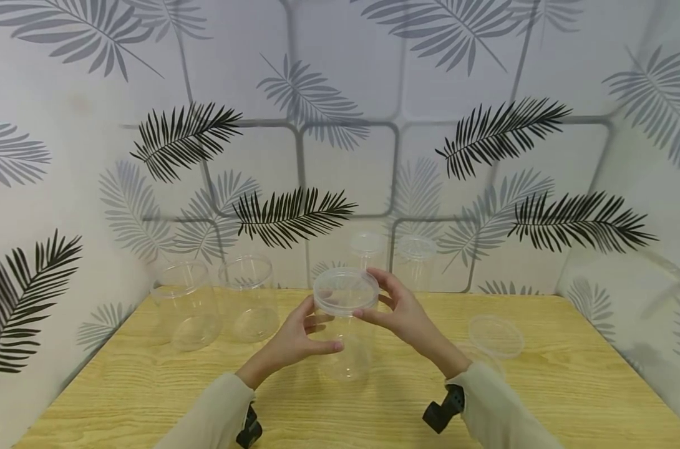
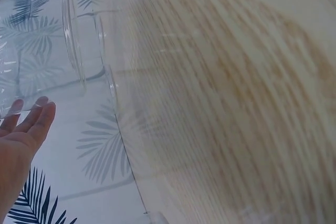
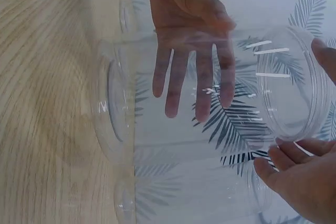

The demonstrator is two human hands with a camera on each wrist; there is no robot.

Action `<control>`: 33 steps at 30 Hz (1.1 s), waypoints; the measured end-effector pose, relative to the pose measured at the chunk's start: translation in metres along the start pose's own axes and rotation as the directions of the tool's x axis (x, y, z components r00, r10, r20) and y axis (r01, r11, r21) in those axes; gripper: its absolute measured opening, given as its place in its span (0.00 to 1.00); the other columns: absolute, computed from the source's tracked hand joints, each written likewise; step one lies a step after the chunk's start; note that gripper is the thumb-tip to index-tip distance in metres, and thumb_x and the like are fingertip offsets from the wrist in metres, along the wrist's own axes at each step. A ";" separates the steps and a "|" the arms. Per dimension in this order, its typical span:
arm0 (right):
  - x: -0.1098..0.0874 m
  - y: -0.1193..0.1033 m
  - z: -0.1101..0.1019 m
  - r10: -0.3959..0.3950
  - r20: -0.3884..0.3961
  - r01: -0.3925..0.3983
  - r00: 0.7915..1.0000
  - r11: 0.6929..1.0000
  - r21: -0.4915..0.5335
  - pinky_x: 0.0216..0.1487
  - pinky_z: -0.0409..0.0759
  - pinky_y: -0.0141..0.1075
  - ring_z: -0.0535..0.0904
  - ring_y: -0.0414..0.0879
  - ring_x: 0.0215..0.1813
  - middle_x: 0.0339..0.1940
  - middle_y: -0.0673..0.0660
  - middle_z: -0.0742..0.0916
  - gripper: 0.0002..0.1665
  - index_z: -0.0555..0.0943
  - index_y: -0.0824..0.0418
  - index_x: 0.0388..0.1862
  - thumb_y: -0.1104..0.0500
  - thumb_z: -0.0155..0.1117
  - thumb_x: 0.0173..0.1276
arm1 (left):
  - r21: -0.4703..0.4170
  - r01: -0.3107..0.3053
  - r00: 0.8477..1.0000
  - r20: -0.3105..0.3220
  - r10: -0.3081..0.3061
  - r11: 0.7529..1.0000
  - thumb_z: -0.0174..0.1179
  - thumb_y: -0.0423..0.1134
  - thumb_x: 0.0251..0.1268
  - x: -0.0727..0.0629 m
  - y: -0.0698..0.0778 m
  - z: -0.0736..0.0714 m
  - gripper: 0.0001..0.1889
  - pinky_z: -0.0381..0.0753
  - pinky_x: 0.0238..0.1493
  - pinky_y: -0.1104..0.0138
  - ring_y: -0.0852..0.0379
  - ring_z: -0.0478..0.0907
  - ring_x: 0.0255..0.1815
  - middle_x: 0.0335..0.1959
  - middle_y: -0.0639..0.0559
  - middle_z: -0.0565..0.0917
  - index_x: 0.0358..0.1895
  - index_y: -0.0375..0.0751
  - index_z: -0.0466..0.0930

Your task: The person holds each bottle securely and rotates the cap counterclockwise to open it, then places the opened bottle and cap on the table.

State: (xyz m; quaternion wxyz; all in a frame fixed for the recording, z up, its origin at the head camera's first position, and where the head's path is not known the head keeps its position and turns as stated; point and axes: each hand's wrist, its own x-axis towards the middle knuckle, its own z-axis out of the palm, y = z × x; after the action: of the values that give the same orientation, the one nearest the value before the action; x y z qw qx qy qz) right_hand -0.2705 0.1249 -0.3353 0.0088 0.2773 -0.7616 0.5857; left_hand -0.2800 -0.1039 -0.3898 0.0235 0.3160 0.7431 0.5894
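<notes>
A clear plastic jar (image 1: 348,358) stands upright in front of me, its base at the wooden tabletop. On its mouth sits a clear round lid (image 1: 345,293). My left hand (image 1: 297,340) holds the jar's side, thumb at the front and fingers behind; the right wrist view shows those fingers (image 3: 202,87) through the clear wall. With thumb and fingers at opposite sides of the rim, my right hand (image 1: 398,312) grips the lid. In the left wrist view, the left fingertips touch the jar wall (image 2: 31,61).
Two open clear jars (image 1: 250,305) stand at the left. Behind the hands, two lidded jars (image 1: 415,265) stand near the patterned wall. Two loose clear lids (image 1: 495,337) lie on the table (image 1: 570,386) at the right, one partly hidden by my right forearm.
</notes>
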 end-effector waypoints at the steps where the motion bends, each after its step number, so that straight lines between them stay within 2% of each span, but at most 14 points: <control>1: 0.001 0.001 -0.003 0.003 0.033 -0.004 0.999 1.000 0.020 0.65 0.65 0.51 0.63 0.55 0.67 0.65 0.58 0.69 0.45 0.56 0.57 0.69 0.55 0.69 0.56 | -0.005 0.000 1.000 0.003 0.000 1.000 0.69 0.38 0.48 0.000 0.000 0.000 0.45 0.65 0.62 0.45 0.41 0.67 0.63 0.69 0.47 0.59 0.69 0.54 0.50; 4: 0.005 0.004 -0.012 0.001 0.159 -0.020 0.987 0.993 0.119 0.61 0.71 0.45 0.63 0.57 0.67 0.67 0.59 0.66 0.44 0.54 0.54 0.70 0.56 0.66 0.59 | -0.014 -0.004 1.000 0.016 0.004 1.000 0.69 0.37 0.48 0.001 -0.001 -0.001 0.46 0.65 0.61 0.44 0.40 0.68 0.62 0.69 0.47 0.59 0.69 0.53 0.51; 8: 0.011 0.007 -0.022 -0.023 0.281 -0.049 0.960 0.968 0.246 0.54 0.76 0.34 0.62 0.57 0.67 0.70 0.63 0.62 0.45 0.50 0.58 0.72 0.58 0.63 0.61 | -0.021 -0.012 0.999 0.038 0.013 1.000 0.69 0.38 0.48 0.002 -0.003 -0.002 0.47 0.66 0.61 0.44 0.38 0.68 0.62 0.69 0.46 0.59 0.70 0.52 0.49; 12: 0.014 0.007 -0.026 -0.035 0.311 -0.055 0.950 0.960 0.274 0.54 0.76 0.31 0.61 0.55 0.68 0.71 0.64 0.59 0.47 0.47 0.61 0.73 0.58 0.63 0.62 | -0.019 -0.005 0.999 0.047 0.006 1.000 0.69 0.39 0.48 0.003 -0.003 -0.002 0.47 0.66 0.61 0.45 0.39 0.68 0.62 0.69 0.45 0.58 0.70 0.53 0.49; 17: 0.013 0.007 -0.027 -0.041 0.316 -0.049 0.948 0.962 0.269 0.55 0.75 0.31 0.55 0.58 0.71 0.73 0.62 0.56 0.48 0.45 0.60 0.73 0.59 0.62 0.63 | -0.010 -0.006 0.999 0.036 0.006 1.000 0.69 0.38 0.48 0.003 -0.002 -0.003 0.47 0.64 0.62 0.44 0.41 0.68 0.62 0.70 0.45 0.58 0.70 0.54 0.49; 21: 0.009 0.005 -0.024 -0.032 0.264 -0.033 0.964 0.970 0.240 0.61 0.71 0.39 0.53 0.59 0.72 0.74 0.59 0.54 0.47 0.45 0.59 0.73 0.57 0.62 0.63 | 0.002 -0.009 1.000 0.013 0.009 1.000 0.69 0.38 0.48 0.002 -0.001 -0.003 0.46 0.65 0.62 0.45 0.42 0.67 0.63 0.69 0.46 0.59 0.70 0.56 0.50; 25: 0.004 0.002 -0.015 -0.045 0.145 0.020 0.988 0.985 0.173 0.69 0.59 0.52 0.52 0.57 0.73 0.73 0.59 0.57 0.47 0.50 0.60 0.72 0.56 0.64 0.60 | 0.015 -0.002 1.000 -0.025 0.002 1.000 0.69 0.37 0.48 0.003 -0.003 -0.002 0.46 0.66 0.62 0.47 0.42 0.67 0.63 0.68 0.47 0.61 0.69 0.57 0.51; 28: 0.002 -0.001 -0.006 -0.056 0.066 0.047 0.996 0.991 0.127 0.69 0.54 0.56 0.53 0.55 0.72 0.71 0.60 0.61 0.47 0.52 0.60 0.71 0.58 0.66 0.58 | 0.017 0.002 0.999 -0.045 -0.001 1.000 0.69 0.37 0.48 0.003 -0.004 -0.001 0.45 0.66 0.62 0.48 0.42 0.67 0.63 0.67 0.47 0.62 0.69 0.57 0.51; 33: 0.002 -0.003 0.006 -0.019 -0.041 0.021 0.999 0.999 0.045 0.68 0.60 0.53 0.58 0.55 0.70 0.69 0.58 0.64 0.48 0.53 0.59 0.70 0.59 0.69 0.55 | 0.014 0.001 0.999 -0.051 0.000 1.000 0.69 0.38 0.48 0.003 -0.003 0.000 0.45 0.65 0.62 0.46 0.42 0.67 0.63 0.68 0.47 0.62 0.69 0.58 0.51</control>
State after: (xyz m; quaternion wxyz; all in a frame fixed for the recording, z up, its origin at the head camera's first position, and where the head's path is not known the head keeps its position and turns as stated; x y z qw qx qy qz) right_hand -0.2690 0.1181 -0.3344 0.0237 0.2729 -0.7450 0.6082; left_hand -0.2842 -0.1026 -0.3917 0.0023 0.3010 0.7477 0.5920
